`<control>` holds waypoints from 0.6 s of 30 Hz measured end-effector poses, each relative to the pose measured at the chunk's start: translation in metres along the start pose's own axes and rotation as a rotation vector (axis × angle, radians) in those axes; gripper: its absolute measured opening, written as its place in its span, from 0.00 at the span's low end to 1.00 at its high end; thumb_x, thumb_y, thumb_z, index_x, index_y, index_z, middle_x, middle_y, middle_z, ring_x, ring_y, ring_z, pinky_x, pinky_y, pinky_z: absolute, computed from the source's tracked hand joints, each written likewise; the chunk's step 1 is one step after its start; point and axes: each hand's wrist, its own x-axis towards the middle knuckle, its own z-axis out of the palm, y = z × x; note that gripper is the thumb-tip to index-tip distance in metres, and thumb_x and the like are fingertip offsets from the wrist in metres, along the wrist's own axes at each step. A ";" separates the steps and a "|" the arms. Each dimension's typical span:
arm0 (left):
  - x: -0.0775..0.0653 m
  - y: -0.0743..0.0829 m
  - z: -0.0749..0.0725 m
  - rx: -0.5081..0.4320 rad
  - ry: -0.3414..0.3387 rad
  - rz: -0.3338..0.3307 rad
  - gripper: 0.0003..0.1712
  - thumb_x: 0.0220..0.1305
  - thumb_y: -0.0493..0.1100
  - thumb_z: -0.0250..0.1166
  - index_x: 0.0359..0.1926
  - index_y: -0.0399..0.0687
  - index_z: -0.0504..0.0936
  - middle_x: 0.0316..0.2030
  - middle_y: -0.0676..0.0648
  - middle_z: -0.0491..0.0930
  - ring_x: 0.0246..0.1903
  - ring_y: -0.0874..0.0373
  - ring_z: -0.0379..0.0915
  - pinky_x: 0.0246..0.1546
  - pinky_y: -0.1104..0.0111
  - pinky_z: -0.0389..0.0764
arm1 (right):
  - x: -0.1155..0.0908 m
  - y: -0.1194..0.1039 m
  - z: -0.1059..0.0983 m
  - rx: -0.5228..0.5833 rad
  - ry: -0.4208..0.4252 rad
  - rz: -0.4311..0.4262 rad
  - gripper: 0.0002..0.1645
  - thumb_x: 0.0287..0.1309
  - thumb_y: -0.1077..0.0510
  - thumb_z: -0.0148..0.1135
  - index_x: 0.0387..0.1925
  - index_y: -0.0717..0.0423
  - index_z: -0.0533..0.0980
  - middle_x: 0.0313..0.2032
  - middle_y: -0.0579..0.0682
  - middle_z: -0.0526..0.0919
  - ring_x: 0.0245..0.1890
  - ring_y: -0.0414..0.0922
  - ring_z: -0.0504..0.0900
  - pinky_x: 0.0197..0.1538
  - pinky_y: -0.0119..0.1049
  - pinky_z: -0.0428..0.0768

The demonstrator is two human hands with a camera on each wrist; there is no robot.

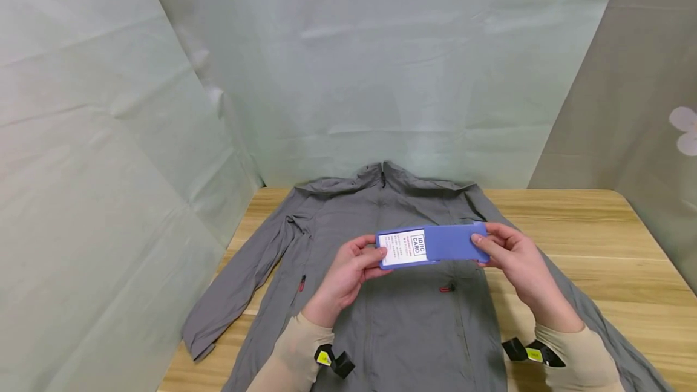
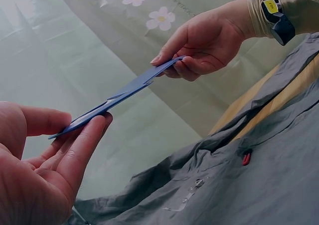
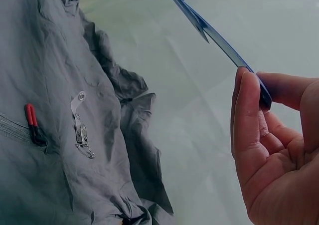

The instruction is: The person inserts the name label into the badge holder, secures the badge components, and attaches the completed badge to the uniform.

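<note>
A blue ID card holder (image 1: 454,244) is held up over a grey jacket (image 1: 403,325), its two parts slid lengthwise so that it looks long. White paper printed "ID/IC CARD" (image 1: 400,247) shows in its left part. My left hand (image 1: 348,271) pinches the left end between thumb and fingers. At the other end, my right hand (image 1: 517,259) pinches the blue cover, thumb on top. Seen edge-on in the right wrist view, the holder (image 3: 224,48) has a gap between its two layers. A metal badge clip with a clear strap (image 3: 79,127) lies on the jacket.
The jacket lies spread out on a wooden table (image 1: 588,235), collar toward the back and a sleeve at either side. Red zipper pulls (image 1: 448,288) mark its pockets. Pale sheeting (image 1: 403,65) hangs behind the table and along its left side.
</note>
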 end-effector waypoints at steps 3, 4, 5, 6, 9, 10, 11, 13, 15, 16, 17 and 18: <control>0.000 0.000 0.000 -0.001 0.002 0.000 0.21 0.76 0.33 0.65 0.64 0.26 0.74 0.47 0.39 0.89 0.43 0.55 0.89 0.47 0.61 0.90 | 0.000 0.000 0.000 -0.004 0.005 0.005 0.23 0.76 0.62 0.65 0.61 0.78 0.73 0.36 0.45 0.89 0.32 0.39 0.86 0.36 0.33 0.89; 0.000 0.001 0.000 0.000 0.002 0.000 0.21 0.76 0.33 0.65 0.64 0.26 0.74 0.47 0.40 0.89 0.43 0.55 0.89 0.47 0.62 0.90 | 0.000 0.000 -0.001 -0.006 0.006 0.007 0.23 0.76 0.62 0.65 0.61 0.78 0.73 0.36 0.45 0.89 0.32 0.39 0.86 0.36 0.33 0.89; 0.000 0.001 0.000 -0.001 0.002 0.000 0.21 0.76 0.33 0.65 0.64 0.26 0.74 0.47 0.40 0.89 0.43 0.55 0.89 0.47 0.62 0.90 | 0.000 -0.001 -0.001 -0.009 0.007 0.011 0.24 0.76 0.62 0.65 0.62 0.78 0.73 0.36 0.45 0.89 0.32 0.39 0.86 0.36 0.33 0.89; 0.000 0.001 0.000 -0.001 0.004 -0.001 0.21 0.76 0.33 0.65 0.64 0.26 0.74 0.47 0.40 0.89 0.43 0.55 0.89 0.46 0.62 0.90 | 0.000 -0.001 -0.001 -0.011 0.007 0.014 0.24 0.76 0.62 0.65 0.62 0.78 0.73 0.37 0.45 0.88 0.32 0.39 0.86 0.36 0.33 0.89; 0.000 0.001 0.000 -0.002 0.003 -0.001 0.21 0.76 0.32 0.65 0.64 0.26 0.74 0.47 0.40 0.89 0.43 0.55 0.89 0.46 0.62 0.90 | 0.000 -0.002 -0.001 -0.022 0.007 0.023 0.25 0.77 0.61 0.64 0.63 0.78 0.72 0.37 0.44 0.88 0.33 0.39 0.86 0.36 0.33 0.89; 0.000 0.001 0.000 -0.002 0.005 -0.001 0.21 0.76 0.32 0.65 0.64 0.26 0.74 0.47 0.40 0.89 0.43 0.55 0.89 0.46 0.61 0.90 | 0.001 -0.002 -0.001 -0.026 0.007 0.025 0.25 0.77 0.61 0.64 0.63 0.79 0.72 0.37 0.44 0.88 0.33 0.39 0.86 0.37 0.33 0.89; 0.000 0.001 0.000 -0.002 0.005 -0.001 0.21 0.76 0.32 0.65 0.64 0.26 0.74 0.47 0.40 0.89 0.43 0.55 0.89 0.46 0.61 0.90 | 0.001 -0.002 -0.001 -0.029 0.007 0.029 0.26 0.77 0.61 0.64 0.63 0.79 0.72 0.37 0.44 0.88 0.33 0.39 0.86 0.37 0.33 0.89; 0.000 0.001 0.000 -0.001 0.005 0.000 0.21 0.76 0.33 0.65 0.63 0.26 0.74 0.47 0.40 0.89 0.42 0.55 0.89 0.46 0.62 0.90 | 0.001 -0.003 -0.001 -0.036 0.007 0.033 0.26 0.77 0.61 0.64 0.64 0.79 0.72 0.37 0.44 0.88 0.33 0.39 0.86 0.37 0.33 0.89; 0.000 0.001 0.000 -0.002 0.006 -0.001 0.20 0.76 0.33 0.65 0.63 0.26 0.74 0.46 0.40 0.89 0.42 0.55 0.89 0.46 0.62 0.90 | 0.001 -0.003 -0.001 -0.041 0.009 0.038 0.27 0.77 0.60 0.64 0.64 0.79 0.71 0.37 0.43 0.88 0.34 0.39 0.86 0.37 0.33 0.89; 0.000 0.001 0.000 -0.002 0.006 -0.001 0.20 0.76 0.33 0.65 0.63 0.27 0.74 0.46 0.40 0.89 0.42 0.55 0.89 0.46 0.62 0.90 | 0.001 -0.003 -0.001 -0.043 0.008 0.040 0.27 0.77 0.60 0.64 0.65 0.79 0.71 0.37 0.43 0.88 0.34 0.39 0.86 0.37 0.32 0.89; 0.000 0.001 0.000 -0.002 0.005 -0.001 0.20 0.76 0.33 0.65 0.63 0.27 0.75 0.46 0.40 0.89 0.42 0.56 0.89 0.46 0.62 0.90 | 0.001 -0.004 -0.001 -0.045 0.007 0.042 0.27 0.77 0.60 0.64 0.65 0.79 0.71 0.37 0.43 0.88 0.34 0.39 0.86 0.37 0.32 0.89; 0.000 0.001 0.000 -0.004 0.005 -0.002 0.20 0.76 0.33 0.65 0.62 0.27 0.75 0.46 0.40 0.89 0.42 0.56 0.89 0.46 0.62 0.90 | 0.001 -0.004 -0.001 -0.047 0.008 0.043 0.27 0.77 0.60 0.64 0.65 0.79 0.71 0.37 0.43 0.88 0.34 0.39 0.86 0.37 0.32 0.89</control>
